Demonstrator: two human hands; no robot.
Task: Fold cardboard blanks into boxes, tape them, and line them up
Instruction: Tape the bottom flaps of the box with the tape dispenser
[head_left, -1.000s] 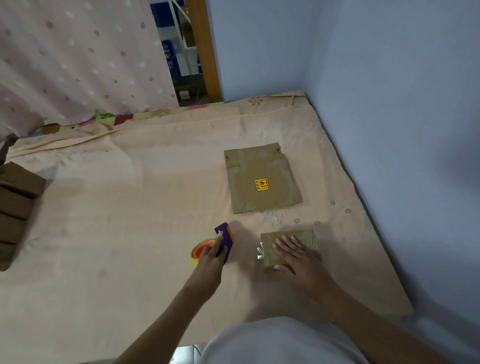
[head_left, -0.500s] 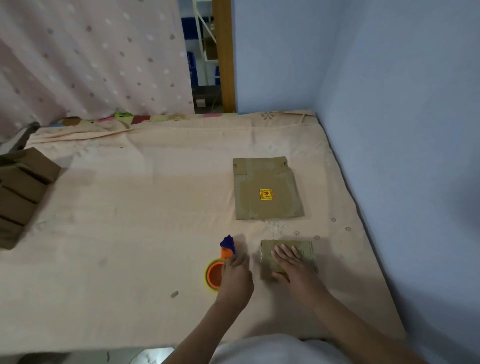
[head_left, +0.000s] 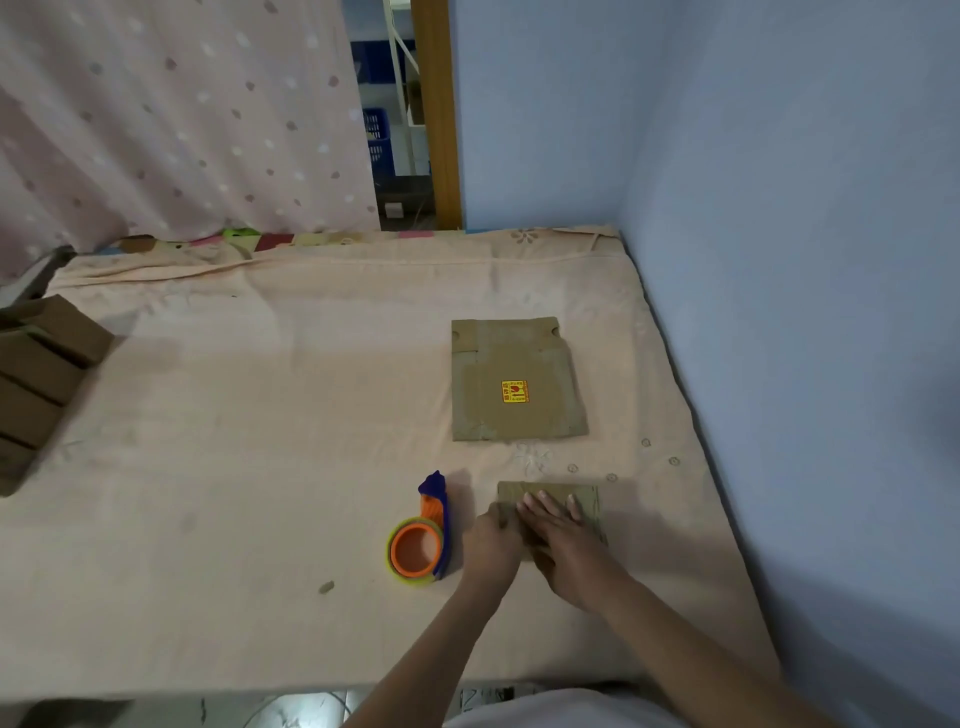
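Observation:
A small folded cardboard box (head_left: 584, 501) lies on the bed sheet near the front right. My right hand (head_left: 563, 545) lies flat on top of it with straight fingers. My left hand (head_left: 491, 540) is at the box's left end, its fingers curled against that end. The tape dispenser (head_left: 422, 540), purple and orange with a yellow-green roll, lies on the sheet just left of my left hand, held by neither hand. A stack of flat cardboard blanks (head_left: 519, 382) with a yellow sticker lies farther back.
A row of finished brown boxes (head_left: 39, 374) stands at the left edge of the bed. A blue wall (head_left: 805, 312) runs along the right side. A dotted curtain (head_left: 171, 114) and a doorway are at the back. The front bed edge is near my body.
My left hand has let go of the tape dispenser, which now lies on the sheet, and has moved right to the small box. My right hand stays on the box.

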